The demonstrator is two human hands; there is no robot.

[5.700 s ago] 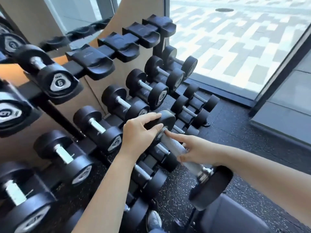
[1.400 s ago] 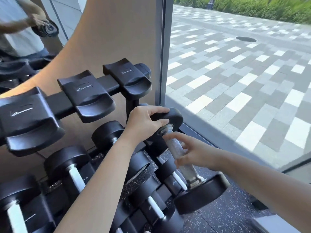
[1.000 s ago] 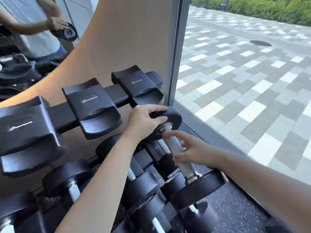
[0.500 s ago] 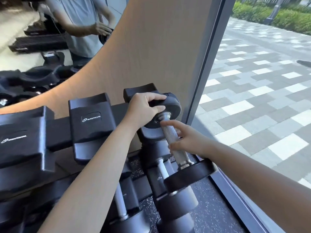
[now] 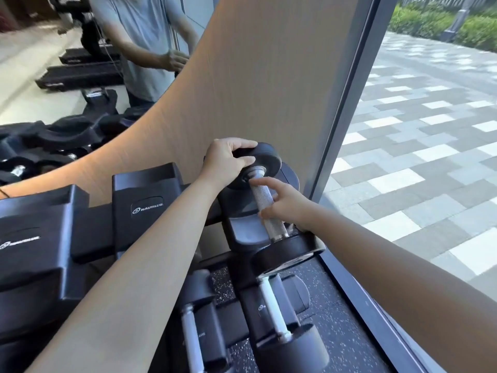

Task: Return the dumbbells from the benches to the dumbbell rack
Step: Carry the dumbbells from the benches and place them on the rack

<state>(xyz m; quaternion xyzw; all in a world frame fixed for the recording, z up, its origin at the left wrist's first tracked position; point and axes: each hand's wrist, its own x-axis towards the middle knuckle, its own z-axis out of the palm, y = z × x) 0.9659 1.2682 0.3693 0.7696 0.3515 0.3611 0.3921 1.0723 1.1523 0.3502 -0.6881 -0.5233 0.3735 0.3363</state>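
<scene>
Here the dumbbell [image 5: 265, 208] is held over the end cradle [image 5: 242, 232], long axis running away from the body: far head gripped by the left hand [image 5: 224, 162], handle by the right hand [image 5: 287, 204]

Tan wood-grain curved wall panel [image 5: 263, 76] standing behind. Large mirror [image 5: 27, 98] reflecting a person in grey T-shirt [image 5: 139, 41] and black treadmills [image 5: 80, 74]. Grey-and-white brick paving [image 5: 416, 130] and green hedge [image 5: 419, 25] showing outside. Black speckled rubber floor [image 5: 333, 319] lying below.

Dumbbell [image 5: 265, 184]: matt rubber, knurled metal
</scene>
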